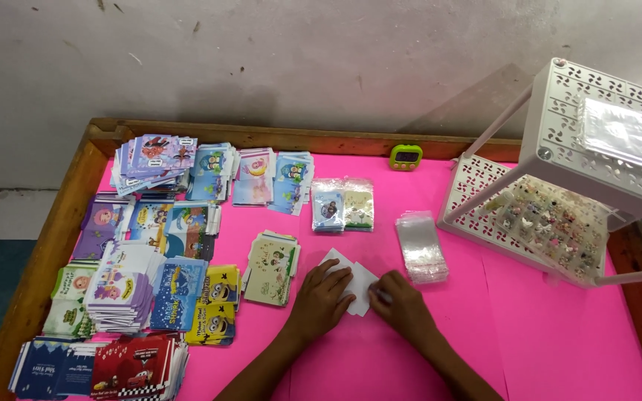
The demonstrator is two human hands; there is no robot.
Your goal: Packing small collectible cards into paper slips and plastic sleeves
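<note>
head view: both hands press flat, grasping nothing: left hand (322, 295) and right hand (399, 301) on white cards (358, 286), clear sleeves (421, 246) just beside, colourful card stacks (157, 245) left.

Two bare forearms enter from the near edge, without sleeves, watch or bracelet showing. The left hand (321, 295) and right hand (401, 303) wear no gloves and no visible rings.
</note>
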